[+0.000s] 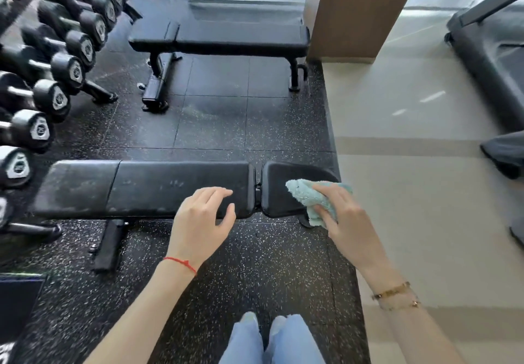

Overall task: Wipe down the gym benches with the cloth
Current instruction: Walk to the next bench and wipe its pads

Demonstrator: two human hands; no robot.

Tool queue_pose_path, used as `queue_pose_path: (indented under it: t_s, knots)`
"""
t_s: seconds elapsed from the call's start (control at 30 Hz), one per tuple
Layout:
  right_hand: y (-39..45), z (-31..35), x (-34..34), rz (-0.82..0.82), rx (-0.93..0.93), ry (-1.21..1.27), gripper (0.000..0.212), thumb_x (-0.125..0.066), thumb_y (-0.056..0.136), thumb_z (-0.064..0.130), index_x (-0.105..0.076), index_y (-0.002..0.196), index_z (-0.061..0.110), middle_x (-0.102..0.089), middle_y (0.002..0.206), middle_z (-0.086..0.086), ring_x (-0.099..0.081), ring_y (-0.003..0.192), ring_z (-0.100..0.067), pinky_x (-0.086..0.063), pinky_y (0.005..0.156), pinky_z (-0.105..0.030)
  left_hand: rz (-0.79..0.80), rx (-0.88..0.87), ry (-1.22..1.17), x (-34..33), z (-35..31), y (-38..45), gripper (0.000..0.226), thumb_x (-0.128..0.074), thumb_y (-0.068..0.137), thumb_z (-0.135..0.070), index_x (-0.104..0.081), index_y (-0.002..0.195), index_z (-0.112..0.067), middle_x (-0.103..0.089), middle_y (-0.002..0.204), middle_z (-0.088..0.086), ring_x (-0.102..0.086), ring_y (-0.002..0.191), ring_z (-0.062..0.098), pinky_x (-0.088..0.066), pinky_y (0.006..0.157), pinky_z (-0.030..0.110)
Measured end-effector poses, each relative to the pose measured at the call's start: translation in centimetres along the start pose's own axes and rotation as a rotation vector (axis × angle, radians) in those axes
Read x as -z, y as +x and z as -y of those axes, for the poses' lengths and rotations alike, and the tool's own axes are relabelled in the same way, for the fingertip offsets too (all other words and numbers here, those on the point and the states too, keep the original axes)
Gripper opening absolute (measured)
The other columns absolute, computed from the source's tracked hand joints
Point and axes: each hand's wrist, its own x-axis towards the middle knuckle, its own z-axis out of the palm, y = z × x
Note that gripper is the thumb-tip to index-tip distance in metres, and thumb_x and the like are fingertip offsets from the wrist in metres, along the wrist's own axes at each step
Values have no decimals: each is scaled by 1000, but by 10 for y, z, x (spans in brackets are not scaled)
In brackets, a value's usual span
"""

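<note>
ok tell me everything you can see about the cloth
The cloth is a small pale teal rag, fluffy like terry or microfibre, bunched up rather than spread flat. The right hand grips it, fingers curled over its top, pressing it onto the short seat pad at the right end of the near bench. One corner pokes out leftward; a fold hangs over the pad's front edge.

Both forearms are extending forward. The left hand (202, 216) is hovering palm down, fingers loosely spread and relaxed, holding nothing. The right hand (344, 216) is gripping, fingers curled, its wrist angling inward.
</note>
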Motion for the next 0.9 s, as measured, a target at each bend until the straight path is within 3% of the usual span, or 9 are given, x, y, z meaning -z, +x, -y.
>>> queue_pose_path:
  t_s: [0.13, 0.23, 0.33, 0.53, 0.63, 0.9]
  knots:
    - [-35, 12, 42, -33, -52, 2, 39, -56, 93, 30, -53, 131, 24, -56, 129, 9, -51, 120, -7, -43, 104, -31, 23, -20, -16, 35, -35, -8, 35, -47, 90, -37, -71, 107, -19, -70, 107, -7, -63, 101, 11, -48, 88, 28]
    - [-53, 4, 65, -65, -91, 23, 39, -54, 92, 33, -53, 131, 26, -58, 127, 10, -54, 115, -5, -44, 101, -25, 41, -51, -11, 41, -59, -4, 32, -50, 90, -36, -71, 107, -19, -71, 108, -6, -64, 101, 11, -52, 87, 31]
    - [-62, -17, 85, -95, -118, 48, 38, -53, 92, 34, -54, 130, 25, -59, 126, 10, -55, 114, -7, -45, 99, -27, 36, -61, -33, 39, -87, 9, 30, -53, 90, -34, -71, 106, -18, -71, 107, -4, -64, 100, 14, -54, 85, 35]
    - [-55, -89, 139, -147, -148, 79, 36, -58, 93, 27, -54, 129, 30, -60, 122, 12, -54, 113, -5, -42, 97, -23, -6, -89, -43, 5, -161, 54, 21, -60, 91, -27, -70, 106, -18, -71, 105, -3, -64, 97, 17, -52, 84, 34]
    - [-49, -134, 177, -167, -147, 87, 34, -58, 93, 25, -55, 127, 26, -61, 120, 10, -56, 110, -8, -44, 95, -25, -28, -102, -57, -22, -214, 77, 26, -54, 91, -33, -70, 107, -19, -71, 105, -5, -64, 97, 15, -54, 83, 34]
    - [-18, -247, 277, -155, -127, 94, 31, -55, 95, 20, -56, 125, 26, -58, 112, 13, -56, 102, -8, -42, 89, -20, -86, -18, -123, -88, -335, 132, 25, -56, 91, -31, -70, 108, -20, -70, 108, -6, -64, 99, 14, -53, 82, 32]
